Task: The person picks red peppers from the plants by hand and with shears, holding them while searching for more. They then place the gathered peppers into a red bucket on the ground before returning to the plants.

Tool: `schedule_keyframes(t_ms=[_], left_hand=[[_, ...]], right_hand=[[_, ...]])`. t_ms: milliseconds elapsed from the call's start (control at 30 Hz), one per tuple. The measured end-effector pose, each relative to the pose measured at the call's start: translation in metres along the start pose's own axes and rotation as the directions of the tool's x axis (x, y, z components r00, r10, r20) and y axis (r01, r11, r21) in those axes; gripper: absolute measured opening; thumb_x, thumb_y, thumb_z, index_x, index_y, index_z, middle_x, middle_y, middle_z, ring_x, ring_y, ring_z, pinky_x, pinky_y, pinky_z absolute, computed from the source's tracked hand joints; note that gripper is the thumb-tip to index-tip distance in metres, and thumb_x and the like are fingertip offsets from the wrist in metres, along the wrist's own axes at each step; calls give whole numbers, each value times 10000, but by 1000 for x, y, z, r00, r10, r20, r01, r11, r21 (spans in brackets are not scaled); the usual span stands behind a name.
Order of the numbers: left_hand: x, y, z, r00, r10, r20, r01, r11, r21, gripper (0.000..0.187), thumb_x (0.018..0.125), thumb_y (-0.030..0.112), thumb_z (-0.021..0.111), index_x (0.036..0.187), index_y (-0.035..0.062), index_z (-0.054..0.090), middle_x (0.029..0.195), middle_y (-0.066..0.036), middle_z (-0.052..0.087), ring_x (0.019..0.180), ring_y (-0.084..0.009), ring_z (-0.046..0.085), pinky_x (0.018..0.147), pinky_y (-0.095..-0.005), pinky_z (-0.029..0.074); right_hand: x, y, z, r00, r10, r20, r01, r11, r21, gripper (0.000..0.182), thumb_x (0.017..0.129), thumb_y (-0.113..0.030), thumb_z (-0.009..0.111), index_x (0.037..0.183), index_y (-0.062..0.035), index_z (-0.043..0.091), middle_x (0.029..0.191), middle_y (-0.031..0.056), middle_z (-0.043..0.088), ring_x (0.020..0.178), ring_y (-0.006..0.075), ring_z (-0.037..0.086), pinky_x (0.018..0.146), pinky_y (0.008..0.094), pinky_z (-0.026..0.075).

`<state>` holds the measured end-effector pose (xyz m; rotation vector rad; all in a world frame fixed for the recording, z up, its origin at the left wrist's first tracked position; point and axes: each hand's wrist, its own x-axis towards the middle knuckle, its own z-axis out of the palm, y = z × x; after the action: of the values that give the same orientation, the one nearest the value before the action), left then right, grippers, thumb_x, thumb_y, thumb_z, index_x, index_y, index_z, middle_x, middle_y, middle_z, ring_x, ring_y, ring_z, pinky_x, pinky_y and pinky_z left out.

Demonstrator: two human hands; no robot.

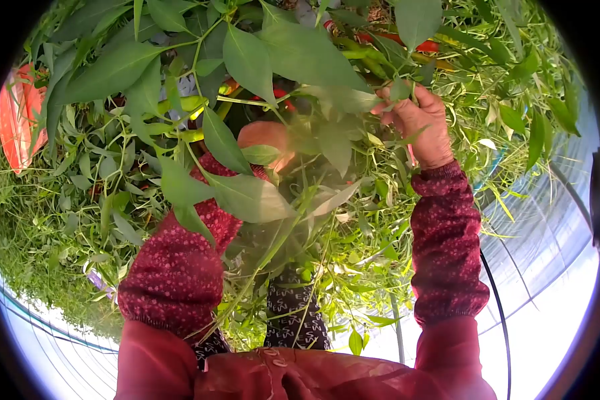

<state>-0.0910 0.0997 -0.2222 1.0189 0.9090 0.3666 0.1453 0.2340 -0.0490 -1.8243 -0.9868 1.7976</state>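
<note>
1. The right hand had its fingers bent at a leaf near the upper right of the plant; whether they were clamped on it could not be told. A hard tug there might have torn it or shaken nearby peppers.
2. The left hand was amid foliage near the plant's middle. Its fingers were hidden, their state untellable; poor sight could have led it to bruise fruit.
3. Peppers hung at the plant's left, middle and upper right; at least five showed, overlap preventing a full count.
4. Two hands, two sleeves and one red sheet showed.
</note>
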Motion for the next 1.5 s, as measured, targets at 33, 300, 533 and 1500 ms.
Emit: schedule_keyframes(t_ms=[33, 300, 533, 1500], left_hand=[[2, 5, 3, 972, -234, -32, 235, 972, 9, 345, 891, 234, 413, 1184, 68, 485, 1153, -129, 535, 1025, -260, 518, 874, -354, 430], [7, 57, -5, 960, -58, -273, 253, 597, 762, 317, 773, 282, 586, 1059, 148, 592, 960, -87, 625, 796, -296, 601, 698, -364, 497], [30, 105, -22, 949, -314, -18, 226, 641, 734, 521, 889, 358, 465, 1230, -34, 432, 1211, -200, 505, 1095, -320, 499, 892, -397, 432], [-139, 160, 22, 943, -71, -325, 305, 573, 761, 308, 749, 98, 652, 1010, 79, 489, 532, -67, 518, 521, -252, 571, 516, -396, 424]], right_hand=[[0, -1, 1, 1000, -2, -1, 2, 1000, 1, 166, 875, -141, 604, 1001, -34, 620, 768, 51, 666, 626, 69, 569, 547, 192, 436], [-3, 0, 7, 1000, 10, -25, -11, 1000, -19, 172, 867, -138, 617, 995, -24, 627, 761, 55, 658, 606, 75, 569, 558, 188, 451], [-6, -4, 14, 1000, 3, -22, -4, 998, -58, 160, 855, -109, 627, 986, -17, 632, 779, 50, 651, 660, 87, 604, 585, 202, 484], [-16, 7, 47, 998, 21, 63, -7, 979, -204, 182, 866, -159, 615, 986, -24, 635, 743, 16, 647, 671, 57, 557, 619, 217, 466]])
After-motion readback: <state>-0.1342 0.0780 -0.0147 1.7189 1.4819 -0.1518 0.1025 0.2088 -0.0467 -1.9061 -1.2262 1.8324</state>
